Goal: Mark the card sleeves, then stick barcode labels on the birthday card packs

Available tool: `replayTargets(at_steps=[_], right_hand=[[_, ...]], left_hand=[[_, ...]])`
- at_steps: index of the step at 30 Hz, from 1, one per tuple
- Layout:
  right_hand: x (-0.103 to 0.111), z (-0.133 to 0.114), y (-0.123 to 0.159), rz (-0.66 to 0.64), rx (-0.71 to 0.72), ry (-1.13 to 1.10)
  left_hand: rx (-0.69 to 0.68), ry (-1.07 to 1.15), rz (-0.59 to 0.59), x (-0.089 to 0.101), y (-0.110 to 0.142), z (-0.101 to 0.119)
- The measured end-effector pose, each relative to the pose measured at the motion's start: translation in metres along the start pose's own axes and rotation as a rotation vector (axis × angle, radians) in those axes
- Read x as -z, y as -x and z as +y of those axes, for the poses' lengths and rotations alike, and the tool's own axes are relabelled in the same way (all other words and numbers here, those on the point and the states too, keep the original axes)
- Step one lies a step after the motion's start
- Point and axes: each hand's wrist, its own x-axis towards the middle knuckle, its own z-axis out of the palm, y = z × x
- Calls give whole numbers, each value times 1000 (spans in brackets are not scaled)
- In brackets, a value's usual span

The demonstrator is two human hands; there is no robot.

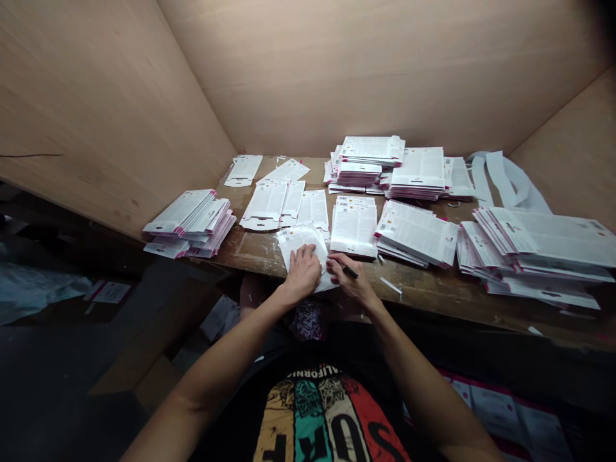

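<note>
A white printed cardboard packet [299, 239] lies at the table's front edge, angled toward me. My left hand [304, 273] rests flat on it with the fingers stretched out. At the packet's right side, my right hand [349, 279] is closed around a slim dark pen-shaped tool [350, 272]; its tip is too small to make out. Just beyond the left hand are more loose flat packets [264, 202], overlapping one another. A neat stack of packets [353, 228] stands close to the right hand.
Packet piles stand at the left [190, 218], at the back [370, 151] and at the far right [553, 240]. White paper strips [510, 179] curl at the back right, and a small paper scrap [391, 285] lies near the front edge. Wooden walls [360, 70] enclose the table.
</note>
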Motion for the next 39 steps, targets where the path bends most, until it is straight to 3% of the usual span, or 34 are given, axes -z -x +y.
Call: replayTargets(at_steps=[3, 8, 10, 15, 23, 30, 35, 39], right_hand=[[0, 1, 1, -4, 27, 25], [1, 2, 1, -2, 48, 82], [1, 3, 0, -6, 52, 91], [0, 6, -1, -19, 61, 85], [-2, 8, -1, 2, 83, 95], [-2, 3, 1, 4, 54, 89], [-1, 1, 1, 13, 56, 93], [-1, 0, 1, 8, 69, 112]], left_hand=[[-8, -4, 71, -9, 6, -11], [154, 120, 310, -5, 26, -43], [152, 158, 293, 3, 29, -44], [83, 78, 54, 19, 13, -16], [105, -57, -76, 17, 3, 2], [124, -40, 20, 0, 15, 8], [44, 334, 200, 1, 34, -21], [29, 524, 206, 10, 38, -42]])
